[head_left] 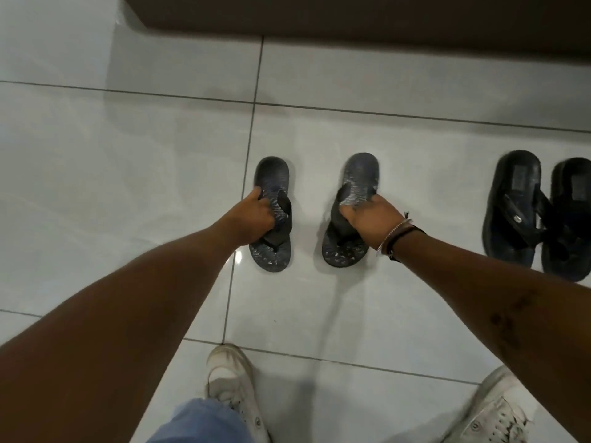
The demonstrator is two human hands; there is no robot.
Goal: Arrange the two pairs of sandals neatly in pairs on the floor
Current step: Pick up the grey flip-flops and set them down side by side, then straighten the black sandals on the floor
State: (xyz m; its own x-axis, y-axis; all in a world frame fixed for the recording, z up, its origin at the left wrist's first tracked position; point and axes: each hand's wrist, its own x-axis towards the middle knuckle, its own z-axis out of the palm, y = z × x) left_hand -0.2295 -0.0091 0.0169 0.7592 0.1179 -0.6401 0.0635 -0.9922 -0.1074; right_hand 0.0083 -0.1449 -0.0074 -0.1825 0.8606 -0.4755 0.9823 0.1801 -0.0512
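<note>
Two grey patterned flip-flops lie on the white tile floor, heels pointing away from me, with a gap between them. My left hand (254,219) grips the strap and left edge of the left grey sandal (271,174). My right hand (371,220), wearing wrist bands, grips the strap and right side of the right grey sandal (359,174). A pair of black sandals (511,199) rests side by side at the far right, the outer one cut off by the frame edge.
A dark brown wall base or furniture front (351,14) runs along the top. My two white sneakers (230,388) stand on the tiles at the bottom, with a blue trouser leg (204,423) above the left one.
</note>
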